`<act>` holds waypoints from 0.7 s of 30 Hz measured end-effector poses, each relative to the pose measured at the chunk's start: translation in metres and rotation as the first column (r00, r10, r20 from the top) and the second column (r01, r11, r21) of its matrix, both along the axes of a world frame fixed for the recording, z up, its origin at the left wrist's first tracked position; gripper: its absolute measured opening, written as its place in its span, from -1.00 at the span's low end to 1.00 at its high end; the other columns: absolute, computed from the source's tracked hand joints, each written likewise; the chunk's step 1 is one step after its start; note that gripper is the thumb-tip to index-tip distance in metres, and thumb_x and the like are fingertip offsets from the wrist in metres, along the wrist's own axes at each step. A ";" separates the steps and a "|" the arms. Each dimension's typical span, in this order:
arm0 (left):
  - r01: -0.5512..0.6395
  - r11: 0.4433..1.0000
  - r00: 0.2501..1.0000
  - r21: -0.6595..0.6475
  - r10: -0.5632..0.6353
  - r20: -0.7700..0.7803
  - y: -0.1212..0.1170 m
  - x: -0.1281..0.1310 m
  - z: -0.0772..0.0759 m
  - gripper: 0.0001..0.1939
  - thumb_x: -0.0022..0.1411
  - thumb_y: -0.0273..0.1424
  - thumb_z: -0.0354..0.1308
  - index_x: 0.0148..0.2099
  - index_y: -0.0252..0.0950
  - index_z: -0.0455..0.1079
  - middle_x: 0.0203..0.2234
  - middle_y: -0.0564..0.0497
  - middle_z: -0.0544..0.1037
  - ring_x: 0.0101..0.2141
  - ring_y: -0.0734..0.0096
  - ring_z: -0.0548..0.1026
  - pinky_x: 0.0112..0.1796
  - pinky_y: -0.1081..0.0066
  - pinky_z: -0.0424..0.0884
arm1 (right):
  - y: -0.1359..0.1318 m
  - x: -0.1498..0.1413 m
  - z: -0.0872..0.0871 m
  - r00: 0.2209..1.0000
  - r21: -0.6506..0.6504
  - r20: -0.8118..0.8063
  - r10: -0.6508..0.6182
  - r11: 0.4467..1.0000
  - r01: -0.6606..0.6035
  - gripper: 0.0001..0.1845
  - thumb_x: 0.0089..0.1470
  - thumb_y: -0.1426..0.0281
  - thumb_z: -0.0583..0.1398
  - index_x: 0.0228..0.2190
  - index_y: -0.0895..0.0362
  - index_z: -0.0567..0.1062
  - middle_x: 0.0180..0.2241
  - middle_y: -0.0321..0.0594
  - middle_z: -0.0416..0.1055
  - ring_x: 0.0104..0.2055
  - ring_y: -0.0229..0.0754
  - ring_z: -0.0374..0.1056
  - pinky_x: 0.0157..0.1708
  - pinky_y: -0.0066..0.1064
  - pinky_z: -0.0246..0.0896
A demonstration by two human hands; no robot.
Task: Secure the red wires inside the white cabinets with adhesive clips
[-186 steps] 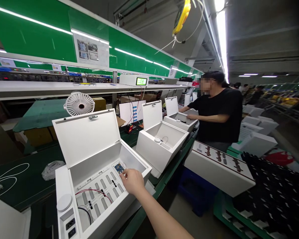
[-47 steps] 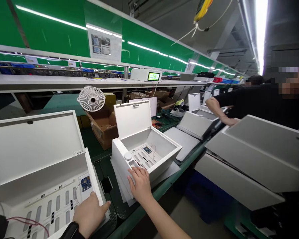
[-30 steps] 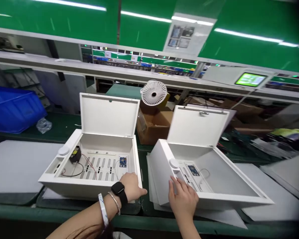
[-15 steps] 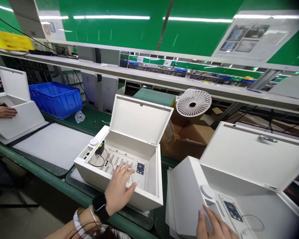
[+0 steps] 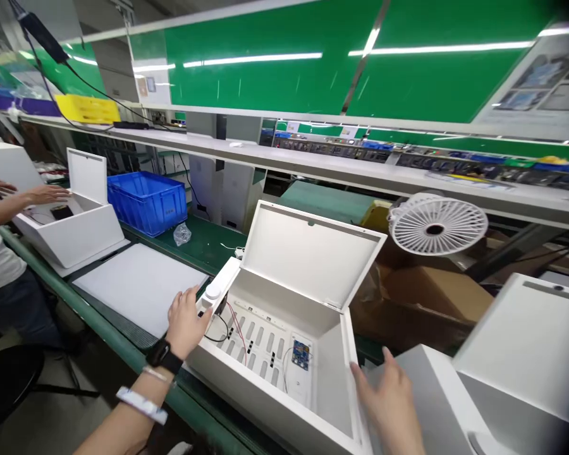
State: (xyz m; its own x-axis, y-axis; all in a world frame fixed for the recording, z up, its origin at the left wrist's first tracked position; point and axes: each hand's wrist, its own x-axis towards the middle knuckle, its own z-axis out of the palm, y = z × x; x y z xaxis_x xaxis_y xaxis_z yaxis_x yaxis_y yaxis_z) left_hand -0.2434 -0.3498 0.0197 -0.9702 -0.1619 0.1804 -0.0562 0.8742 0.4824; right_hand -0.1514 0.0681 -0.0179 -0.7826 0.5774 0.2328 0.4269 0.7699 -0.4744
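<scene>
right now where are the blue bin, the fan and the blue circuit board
blue bin (image 5: 168, 211): head view, its front wall
fan (image 5: 410, 224): head view, its grille
blue circuit board (image 5: 300, 355): head view, its middle

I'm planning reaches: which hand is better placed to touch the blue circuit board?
Right, probably: the right hand is by the box's right wall, nearer the circuit board than the left hand.

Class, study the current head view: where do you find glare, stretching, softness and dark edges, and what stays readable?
Head view: white light streaks glare across the green panels; the fan looks stretched sideways; the right hand is a little soft; darkness swallows the right-hand corners; the circuit board stays recognisable, though its fine markings are too small to read.
</scene>
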 end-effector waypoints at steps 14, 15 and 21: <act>0.137 0.990 0.967 0.014 -0.137 0.216 0.077 -0.167 0.004 -0.38 0.29 -0.12 0.11 0.30 -0.27 0.15 0.16 -0.20 0.32 0.12 0.04 0.33 0.09 -0.05 0.29 | -0.024 -0.152 0.032 0.941 -0.189 0.284 -0.185 0.951 0.244 -0.11 0.05 0.11 0.13 0.24 0.40 0.06 0.13 0.45 0.22 0.11 0.30 0.32 -0.01 0.02 0.25; 0.144 0.990 0.965 0.004 -0.141 0.219 0.080 -0.169 0.002 -0.37 0.30 -0.13 0.11 0.31 -0.27 0.13 0.16 -0.20 0.31 0.12 0.04 0.33 0.09 -0.04 0.29 | -0.027 -0.151 0.030 0.942 -0.163 0.266 -0.203 0.954 0.252 -0.19 0.07 0.13 0.11 0.21 0.38 0.10 0.10 0.41 0.26 0.08 0.29 0.35 -0.03 0.02 0.26; 0.200 0.979 0.958 -0.032 -0.188 0.217 0.083 -0.171 -0.011 -0.30 0.22 -0.17 0.17 0.33 -0.27 0.12 0.14 -0.27 0.31 0.11 -0.07 0.34 0.07 -0.04 0.26 | -0.034 -0.146 0.016 0.964 0.100 0.131 -0.233 0.970 0.221 -0.39 0.10 0.28 0.08 0.09 0.40 0.20 -0.05 0.27 0.38 0.03 0.24 0.37 -0.07 -0.07 0.30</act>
State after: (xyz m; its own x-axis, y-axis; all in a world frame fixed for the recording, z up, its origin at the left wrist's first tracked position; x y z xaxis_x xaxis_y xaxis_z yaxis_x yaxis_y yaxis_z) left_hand -0.4148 -0.2665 0.0086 -0.9989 0.0374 -0.0296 0.0211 0.9025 0.4301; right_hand -0.2971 0.0339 -0.0020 -0.6617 0.7267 0.1846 0.6528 0.6795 -0.3348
